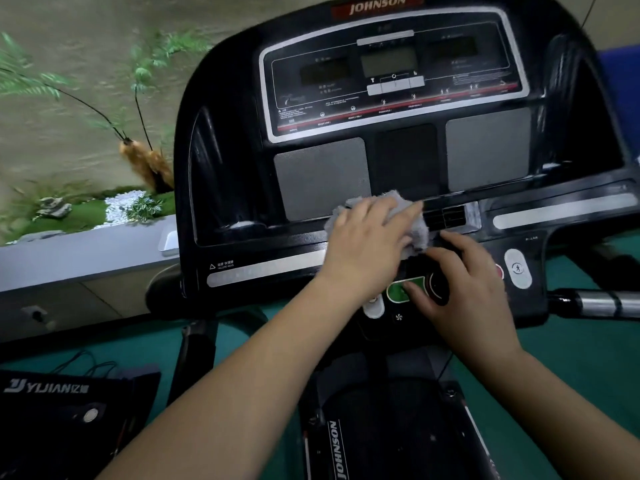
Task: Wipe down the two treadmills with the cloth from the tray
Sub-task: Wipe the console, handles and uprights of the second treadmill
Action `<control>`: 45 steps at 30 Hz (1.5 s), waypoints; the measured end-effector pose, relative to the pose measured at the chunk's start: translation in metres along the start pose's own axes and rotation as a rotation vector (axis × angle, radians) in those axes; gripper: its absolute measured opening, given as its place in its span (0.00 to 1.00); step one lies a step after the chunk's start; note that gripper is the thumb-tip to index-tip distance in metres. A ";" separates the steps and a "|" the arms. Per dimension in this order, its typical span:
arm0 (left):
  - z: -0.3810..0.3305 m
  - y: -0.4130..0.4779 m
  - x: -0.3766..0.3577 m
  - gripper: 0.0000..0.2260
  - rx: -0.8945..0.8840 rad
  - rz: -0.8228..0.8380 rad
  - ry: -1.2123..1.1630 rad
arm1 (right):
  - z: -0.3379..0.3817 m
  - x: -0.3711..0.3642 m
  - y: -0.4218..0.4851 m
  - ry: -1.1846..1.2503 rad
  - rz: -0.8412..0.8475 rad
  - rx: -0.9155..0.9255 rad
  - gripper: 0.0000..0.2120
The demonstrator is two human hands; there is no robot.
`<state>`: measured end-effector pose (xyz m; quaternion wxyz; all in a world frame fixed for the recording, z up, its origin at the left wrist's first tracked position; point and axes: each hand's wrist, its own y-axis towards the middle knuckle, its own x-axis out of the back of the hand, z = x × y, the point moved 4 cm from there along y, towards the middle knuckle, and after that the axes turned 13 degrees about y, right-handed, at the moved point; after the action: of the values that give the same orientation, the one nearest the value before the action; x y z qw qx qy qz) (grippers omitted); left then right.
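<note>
A black Johnson treadmill console [405,157] fills the middle of the view. A crumpled grey cloth [417,232] lies on the ledge below its grey panels. My left hand [367,237] lies flat on top of the cloth, fingers stretched to the right, pressing it against the console. My right hand [464,289] rests just below on the button panel, fingers spread over the green button [396,292] and the round dial. Its fingertips reach the cloth's lower edge. At the lower left shows a corner of a second black treadmill [45,388] marked Yijian.
The Johnson running deck [381,427] lies below my arms on a green floor. A silver handlebar [599,303] sticks out at the right. A grey ledge [86,251] with artificial plants [138,206] and white pebbles runs along the left wall.
</note>
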<state>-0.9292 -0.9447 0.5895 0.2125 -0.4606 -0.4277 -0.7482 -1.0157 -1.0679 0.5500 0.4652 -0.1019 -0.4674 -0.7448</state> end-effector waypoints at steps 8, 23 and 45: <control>0.136 -0.095 0.008 0.19 0.464 0.007 0.037 | -0.002 0.003 -0.001 -0.008 -0.004 -0.002 0.25; 0.045 -0.027 0.005 0.18 0.141 -0.022 -0.073 | 0.000 0.003 0.001 -0.039 -0.014 0.019 0.25; 0.166 -0.141 -0.003 0.19 0.635 -0.086 -0.098 | 0.029 -0.042 0.089 0.007 0.105 0.183 0.16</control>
<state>-0.9439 -0.7297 0.5593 0.2931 -0.3882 -0.6685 -0.5625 -0.9309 -1.0316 0.5945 0.5125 -0.0809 -0.5261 -0.6738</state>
